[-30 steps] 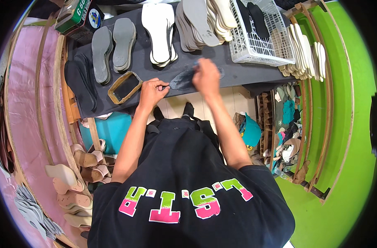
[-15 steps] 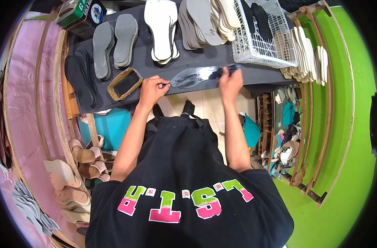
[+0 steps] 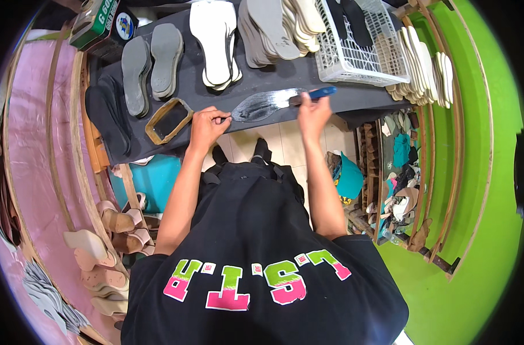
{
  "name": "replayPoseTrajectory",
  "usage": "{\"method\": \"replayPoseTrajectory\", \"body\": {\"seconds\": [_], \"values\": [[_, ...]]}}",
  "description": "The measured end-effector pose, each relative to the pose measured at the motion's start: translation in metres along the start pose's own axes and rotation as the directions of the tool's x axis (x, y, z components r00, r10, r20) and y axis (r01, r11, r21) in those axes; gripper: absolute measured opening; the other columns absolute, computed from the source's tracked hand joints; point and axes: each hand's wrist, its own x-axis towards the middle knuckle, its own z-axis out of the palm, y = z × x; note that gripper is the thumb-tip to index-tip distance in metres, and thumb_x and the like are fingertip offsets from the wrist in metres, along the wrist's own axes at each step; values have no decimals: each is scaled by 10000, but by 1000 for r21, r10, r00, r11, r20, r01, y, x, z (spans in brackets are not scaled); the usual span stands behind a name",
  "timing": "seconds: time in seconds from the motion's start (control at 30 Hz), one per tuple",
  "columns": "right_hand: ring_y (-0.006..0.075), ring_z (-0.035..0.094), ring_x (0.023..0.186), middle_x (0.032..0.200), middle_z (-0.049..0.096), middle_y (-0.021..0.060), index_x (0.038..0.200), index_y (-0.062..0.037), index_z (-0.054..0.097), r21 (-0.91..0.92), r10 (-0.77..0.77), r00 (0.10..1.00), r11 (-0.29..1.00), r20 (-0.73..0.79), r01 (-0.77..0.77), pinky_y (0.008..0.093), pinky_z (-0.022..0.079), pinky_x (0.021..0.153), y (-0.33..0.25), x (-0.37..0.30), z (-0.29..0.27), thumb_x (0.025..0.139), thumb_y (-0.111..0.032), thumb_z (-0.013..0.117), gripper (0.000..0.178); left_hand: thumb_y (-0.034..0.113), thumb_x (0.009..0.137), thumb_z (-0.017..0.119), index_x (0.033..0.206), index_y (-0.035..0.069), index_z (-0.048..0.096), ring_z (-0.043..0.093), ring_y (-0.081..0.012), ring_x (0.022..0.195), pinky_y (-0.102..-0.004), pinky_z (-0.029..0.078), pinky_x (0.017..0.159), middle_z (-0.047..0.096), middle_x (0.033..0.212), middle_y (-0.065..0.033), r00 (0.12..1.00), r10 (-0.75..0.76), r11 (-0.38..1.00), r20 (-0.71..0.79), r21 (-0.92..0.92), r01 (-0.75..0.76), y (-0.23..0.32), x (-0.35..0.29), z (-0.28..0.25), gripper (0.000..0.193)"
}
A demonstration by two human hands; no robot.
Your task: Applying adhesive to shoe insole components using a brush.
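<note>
The right hand (image 3: pixel 314 118) hides part of the brush (image 3: pixel 324 92); its dark bristle end cannot be clearly told from the black sole (image 3: pixel 256 109). The left hand (image 3: pixel 206 127) conceals the sole's left tip. Contents of the brown-rimmed box (image 3: pixel 154 133) are too dark to identify. The upper edge crops the tin (image 3: pixel 104 26), grey insoles (image 3: pixel 273 31) and white basket (image 3: pixel 362 75); the lower edge crops the shirt (image 3: pixel 262 230). Jumbled items (image 3: pixel 404 198) at right are too small to identify.

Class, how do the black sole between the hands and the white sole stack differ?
The black sole is dark with a shiny patch; the white sole stack is white on top. The black sole lies left to right; the white sole stack runs front to back. Both rest on the dark table.
</note>
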Motion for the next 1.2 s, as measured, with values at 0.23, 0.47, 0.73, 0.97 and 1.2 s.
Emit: {"method": "replayPoseTrajectory", "body": {"seconds": [0.23, 0.47, 0.73, 0.97, 1.2], "values": [[359, 599, 882, 962, 612, 123, 1030, -69, 652, -328, -560, 732, 658, 387, 677, 470, 529, 767, -20, -51, 16, 739, 21, 701, 308, 75, 789, 850, 987, 52, 867, 580, -183, 587, -344, 483, 602, 611, 682, -72, 1000, 17, 1000, -5, 20, -17, -3, -2, 0, 201], [239, 695, 745, 899, 711, 107, 1042, -29, 654, 81, 120, 937, 985, 329, -155, 386, 548, 693, -43, -57, 36, 913, 1, 733, 154, 73, 785, 862, 977, 53, 867, 574, -173, 583, -342, 479, 593, 615, 683, -70, 1000, 20, 999, -13, 29, -20, -5, -4, -2, 193], [335, 657, 811, 939, 663, 128, 1080, -28, 657, -315, -584, 731, 661, 353, 681, 449, 559, 703, -13, -24, 7, 809, 8, 722, 281, 87, 787, 854, 982, 45, 864, 587, -191, 592, -338, 484, 601, 633, 698, -86, 1000, -8, 1000, -5, 25, 8, 0, -2, 0, 200], [340, 686, 789, 901, 691, 130, 1076, -50, 683, 56, -534, 746, 826, 399, 561, 470, 565, 713, -42, -73, 66, 827, -34, 758, 261, 79, 797, 845, 990, 39, 864, 600, -195, 589, -348, 488, 598, 645, 702, -87, 999, 26, 999, 31, 31, -27, -6, -2, -2, 198], [256, 744, 682, 863, 750, 153, 994, 1, 704, -48, -206, 978, 977, -15, 205, 379, 584, 658, 16, 23, -1, 928, -35, 780, 107, 87, 800, 848, 991, 52, 867, 603, -204, 594, -350, 497, 612, 641, 698, -83, 1000, -13, 999, 14, 35, 13, 2, -3, -1, 195]]}}
